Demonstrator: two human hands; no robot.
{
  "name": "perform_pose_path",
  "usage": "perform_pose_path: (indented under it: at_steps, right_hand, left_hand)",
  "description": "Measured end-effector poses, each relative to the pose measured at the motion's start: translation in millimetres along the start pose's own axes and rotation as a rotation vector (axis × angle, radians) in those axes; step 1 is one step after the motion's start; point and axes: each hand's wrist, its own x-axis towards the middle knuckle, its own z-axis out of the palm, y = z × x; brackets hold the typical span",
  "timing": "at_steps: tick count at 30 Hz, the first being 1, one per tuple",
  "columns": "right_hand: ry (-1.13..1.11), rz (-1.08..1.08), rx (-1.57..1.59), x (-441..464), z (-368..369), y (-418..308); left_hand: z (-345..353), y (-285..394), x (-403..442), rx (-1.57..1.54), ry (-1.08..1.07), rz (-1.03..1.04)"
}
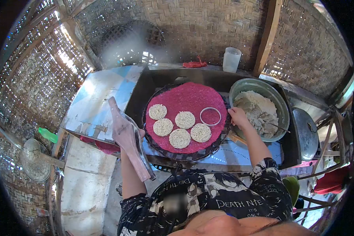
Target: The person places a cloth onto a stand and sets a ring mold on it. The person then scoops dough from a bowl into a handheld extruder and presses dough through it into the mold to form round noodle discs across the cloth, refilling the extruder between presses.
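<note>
A long wooden tool, wide in the middle with narrow ends, slants over my left forearm. My left hand is mostly hidden behind it and seems to grip it. Several pale rounds of stringy dough lie on a magenta cloth spread over a round dark woven tray. A thin metal ring rests on the cloth at the right. My right hand is between the tray's right edge and a green basin, fingers curled; what they hold is hidden. Pale dough fills the basin.
A dark wooden-walled trough surrounds the tray and basin. To its left is a blue-and-white surface. Behind stand a translucent plastic container and a red item. A dark round lid or pan leans at the right.
</note>
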Motion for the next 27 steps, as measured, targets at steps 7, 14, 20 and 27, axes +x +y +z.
perform_pose_path:
  at_steps: [7, 14, 20, 27]
  right_hand:
    - [-0.075, 0.203, 0.579, -65.0, 24.7, 16.6]
    - [-0.008, 0.372, 0.757, -142.5, 66.4, 26.2]
    - [0.227, -0.345, 0.328, -158.3, 13.0, -68.3]
    - [0.678, -0.86, -0.433, -184.8, -23.4, -209.8]
  left_hand:
    - [25.8, 8.2, 18.6, 0.153, 0.002, 0.145]
    - [62.6, 31.8, 20.0, 0.692, -0.101, 0.158]
    - [100.5, 25.1, -3.3, 0.586, -0.777, 0.572]
    - [164.1, 26.5, -48.0, 0.641, -0.712, 1.202]
